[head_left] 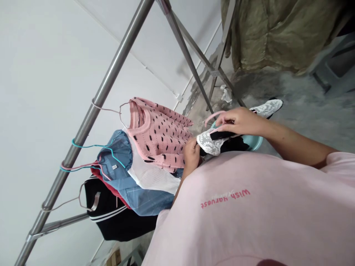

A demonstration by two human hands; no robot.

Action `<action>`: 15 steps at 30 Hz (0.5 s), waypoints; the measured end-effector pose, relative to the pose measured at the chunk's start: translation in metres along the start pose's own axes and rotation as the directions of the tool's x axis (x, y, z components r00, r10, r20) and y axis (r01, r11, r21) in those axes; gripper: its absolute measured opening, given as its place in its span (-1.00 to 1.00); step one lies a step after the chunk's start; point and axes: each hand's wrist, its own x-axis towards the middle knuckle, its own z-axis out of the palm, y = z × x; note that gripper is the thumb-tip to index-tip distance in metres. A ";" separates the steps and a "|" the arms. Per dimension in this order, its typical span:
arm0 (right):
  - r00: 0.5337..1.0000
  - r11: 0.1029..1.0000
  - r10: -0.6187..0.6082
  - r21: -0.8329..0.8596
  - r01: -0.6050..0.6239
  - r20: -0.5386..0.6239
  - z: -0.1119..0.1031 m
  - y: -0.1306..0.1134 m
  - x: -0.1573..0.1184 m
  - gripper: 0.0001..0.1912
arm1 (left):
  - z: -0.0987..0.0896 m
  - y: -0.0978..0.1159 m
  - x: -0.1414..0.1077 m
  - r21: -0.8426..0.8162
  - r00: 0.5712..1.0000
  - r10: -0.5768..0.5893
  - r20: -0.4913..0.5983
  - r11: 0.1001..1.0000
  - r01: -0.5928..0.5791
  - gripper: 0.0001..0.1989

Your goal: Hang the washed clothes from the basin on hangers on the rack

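A black garment with white lace trim (212, 143) is between my hands, in front of my pink shirt. My left hand (192, 152) is closed on the edge of the lace beside the hanging pink sweater (158, 136). A pink clothes hanger (214, 116) is pinched in the fingers of my right hand (240, 121), its curved end sticking out past the fingertips. That hand sits over the black cloth, so the rest of the hanger is hidden. Behind the garment, part of a light teal basin (255, 142) shows.
A metal clothes rail (111, 74) slants across the left. On it hang a blue shirt (149, 197), a white top (148, 173), something red and a black garment with white stripes (122, 225). A stool (335, 62) and brown-green cloth (274, 37) are at upper right.
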 end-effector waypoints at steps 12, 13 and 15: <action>0.918 0.942 0.222 -0.170 -0.289 -0.327 -0.034 0.070 -0.025 -0.68 | -0.014 -0.010 -0.013 -0.173 0.905 -0.161 -0.394 0.980 0.099 -0.81; 0.920 0.950 0.218 -0.146 -0.277 -0.326 -0.034 0.067 -0.026 -0.67 | -0.014 -0.011 -0.013 -0.171 0.906 -0.152 -0.396 0.981 0.090 -0.81; 0.922 0.962 0.201 -0.109 -0.249 -0.331 -0.037 0.060 -0.027 -0.66 | -0.013 -0.013 -0.014 -0.178 0.911 -0.137 -0.389 0.981 0.071 -0.81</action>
